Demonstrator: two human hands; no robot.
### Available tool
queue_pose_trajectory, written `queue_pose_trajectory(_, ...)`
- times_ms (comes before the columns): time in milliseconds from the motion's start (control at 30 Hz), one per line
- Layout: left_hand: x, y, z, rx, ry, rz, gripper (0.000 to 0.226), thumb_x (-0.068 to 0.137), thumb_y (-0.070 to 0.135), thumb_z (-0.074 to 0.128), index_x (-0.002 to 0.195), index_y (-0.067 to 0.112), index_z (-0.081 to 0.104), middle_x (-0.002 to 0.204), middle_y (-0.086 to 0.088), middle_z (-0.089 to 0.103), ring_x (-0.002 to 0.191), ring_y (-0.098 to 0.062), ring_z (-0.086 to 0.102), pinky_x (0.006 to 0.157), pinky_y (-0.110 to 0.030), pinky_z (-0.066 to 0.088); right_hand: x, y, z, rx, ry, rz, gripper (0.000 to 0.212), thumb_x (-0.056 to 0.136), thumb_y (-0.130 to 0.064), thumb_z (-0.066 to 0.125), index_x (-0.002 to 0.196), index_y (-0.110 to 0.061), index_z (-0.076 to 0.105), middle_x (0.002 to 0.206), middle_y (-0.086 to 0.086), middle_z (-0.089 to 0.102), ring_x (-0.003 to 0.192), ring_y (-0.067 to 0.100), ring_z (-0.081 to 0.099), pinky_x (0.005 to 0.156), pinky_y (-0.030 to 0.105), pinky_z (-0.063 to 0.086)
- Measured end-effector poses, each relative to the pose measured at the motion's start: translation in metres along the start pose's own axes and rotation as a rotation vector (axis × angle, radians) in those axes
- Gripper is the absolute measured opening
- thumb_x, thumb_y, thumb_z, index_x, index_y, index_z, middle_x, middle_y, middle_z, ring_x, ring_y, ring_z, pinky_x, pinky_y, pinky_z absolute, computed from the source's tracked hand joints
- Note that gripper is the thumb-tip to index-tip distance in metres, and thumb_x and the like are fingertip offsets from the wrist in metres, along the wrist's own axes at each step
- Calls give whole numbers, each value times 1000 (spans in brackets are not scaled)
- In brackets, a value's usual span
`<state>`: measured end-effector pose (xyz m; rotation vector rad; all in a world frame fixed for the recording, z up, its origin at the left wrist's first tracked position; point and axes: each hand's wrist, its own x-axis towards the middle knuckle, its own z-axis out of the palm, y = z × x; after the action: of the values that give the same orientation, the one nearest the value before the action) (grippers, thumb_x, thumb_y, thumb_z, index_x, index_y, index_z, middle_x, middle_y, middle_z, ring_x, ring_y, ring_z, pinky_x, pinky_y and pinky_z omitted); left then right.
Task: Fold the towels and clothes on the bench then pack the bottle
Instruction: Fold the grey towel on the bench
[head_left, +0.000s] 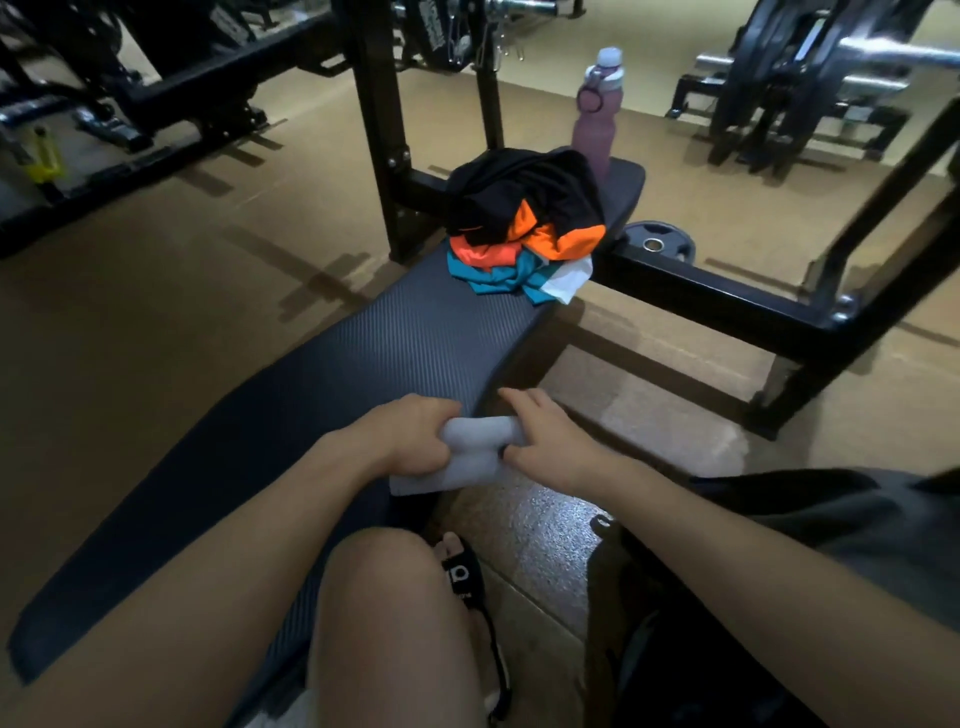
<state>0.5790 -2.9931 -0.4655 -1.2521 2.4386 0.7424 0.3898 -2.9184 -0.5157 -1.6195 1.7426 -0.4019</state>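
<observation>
1. Gym floor all around, tan and matte, with black steel rack frames and a weight plate lying flat beside the far end of the surface.
2. Long padded surface runs away from the camera, dark grey with a fine ribbed texture and rounded edges.
3. At the far end, a crumpled heap of clothes: smooth black fabric on top, orange and teal beneath, a white corner poking out.
4. Just behind the heap, a dusty pink bottle stands upright, with a pale lid and a loop handle.
5. Near end now: a soft grey towel, partly rolled into a fat tube at the surface's right edge.
6. Left hand has its grip clamped around the roll; right hand presses on the other end, fingers curled against it.
7. Dark bag sits on the floor at the right.
</observation>
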Motion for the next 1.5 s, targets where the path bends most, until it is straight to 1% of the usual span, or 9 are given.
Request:
queue_pose_trajectory(100,6,43,5,62,-15,159,35,77,20,63,111,27,57,102,2,65,90,-16,63,79,-46,58,-44,2,-22,-183,29,-112,92,77,-31,59,158,-15,18,159,8,28,146,24,28,119,41,30)
queue_pose_trajectory(233,6,100,40,111,-92,335,47,79,24,72,123,25,57,110,3,68,97,-16,65,85,-40,57,-106,23,-27,-256,-15,-43,94,80,-41,65,156,-11,18,140,8,51,126,24,50,109,37,39)
queue_pose_trajectory(367,-2,137,90,99,-162,412,47,81,26,74,124,27,56,114,3,68,101,-15,64,87,-39,55,-167,62,3,-80,-17,90,57,85,-40,62,133,-20,37,114,1,61,94,20,63,82,44,56)
queue_pose_trajectory(533,4,172,160,139,-209,466,43,80,31,75,114,16,53,109,-7,66,96,-25,62,70,-32,43,-212,113,44,-247,68,199,41,89,-30,54,125,-11,49,120,14,56,106,34,56,86,43,48)
queue_pose_trajectory(767,32,192,238,-329,-321,57,70,87,36,73,141,17,33,107,6,55,99,-18,57,74,-29,47,-254,185,64,-392,-1,424,39,90,-28,54,126,-11,52,128,13,52,116,34,51,92,38,41)
queue_pose_trajectory(867,38,201,268,-416,-278,-126,72,94,36,65,148,10,27,130,-10,55,116,-29,56,84,-28,41,-261,206,65,-543,29,487,46,81,-22,63,125,-8,58,122,15,56,113,37,53,94,42,42)
queue_pose_trajectory(1067,56,217,316,-528,-199,-169,82,91,29,72,148,7,19,144,-17,47,126,-34,52,100,-37,44,-251,238,65,-634,249,513,34,53,-10,61,85,-3,68,81,17,62,71,38,58,59,43,50)
queue_pose_trajectory(1300,71,214,332,-271,-109,-206,29,95,9,56,121,-6,57,121,-27,65,116,-41,61,91,-41,48,-241,248,82,-704,336,364,28,72,-11,44,83,-6,69,83,14,62,74,36,62,67,45,53)
queue_pose_trajectory(1500,40,198,325,-390,-102,-215,32,98,13,52,123,-6,51,121,-28,62,116,-41,59,90,-40,46,-219,240,98,-609,227,391,24,74,-16,43,74,-12,67,77,6,60,70,28,59,70,38,45)
